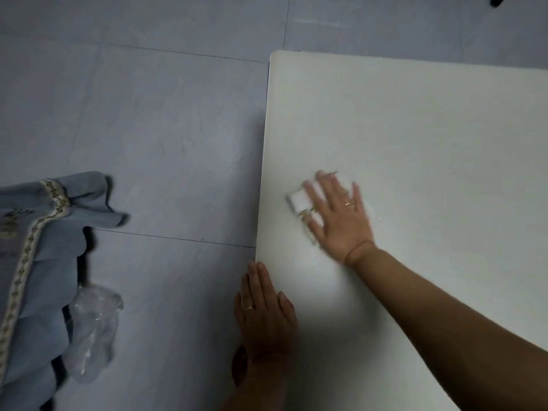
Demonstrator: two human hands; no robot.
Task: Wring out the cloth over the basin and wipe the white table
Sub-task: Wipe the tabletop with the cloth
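The white table (pixel 415 129) fills the right of the view, its left edge running down the middle. My right hand (pixel 338 215) lies flat on a folded white cloth (pixel 298 200) near that edge, fingers spread and blurred by motion; most of the cloth is hidden under the palm. My left hand (pixel 265 310) rests flat on the table's left edge, closer to me, fingers together and holding nothing. No basin is in view.
Grey floor tiles (pixel 148 129) lie left of the table. A blue garment with patterned trim (pixel 38 262) hangs at the far left, with a clear plastic bag (pixel 92 330) beside it. Dark chair legs (pixel 498 0) show at the top right.
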